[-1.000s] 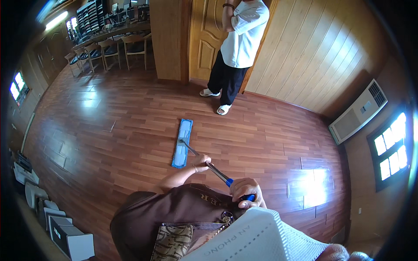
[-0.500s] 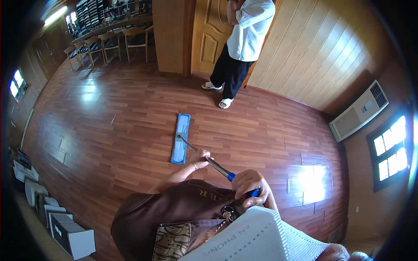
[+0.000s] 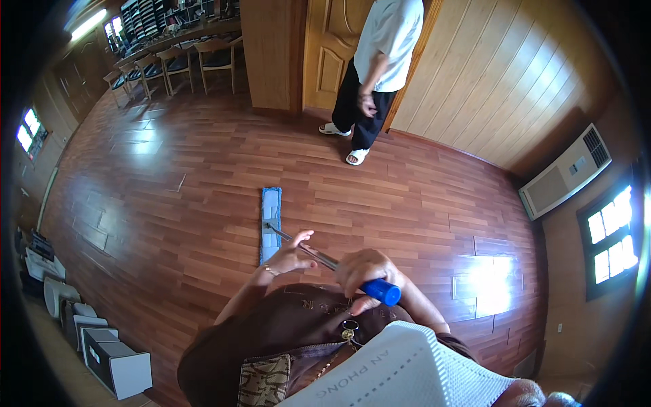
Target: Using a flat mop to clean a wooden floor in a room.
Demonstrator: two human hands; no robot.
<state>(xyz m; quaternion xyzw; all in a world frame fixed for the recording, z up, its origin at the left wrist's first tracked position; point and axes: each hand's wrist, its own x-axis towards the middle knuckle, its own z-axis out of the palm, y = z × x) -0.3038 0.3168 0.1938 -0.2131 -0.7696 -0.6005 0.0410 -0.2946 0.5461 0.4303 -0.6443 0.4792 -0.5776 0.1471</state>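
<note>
- We see a floor (image 3: 203,203) of reddish wood planks, glossy, mirroring the window light.
- The mop pad (image 3: 270,224) looks like blue cloth, matt.
- Its shaft (image 3: 308,249) seems bare metal; the grip end (image 3: 381,292) is smooth blue plastic.
- The wall panelling (image 3: 488,81) is pale varnished wood.
</note>
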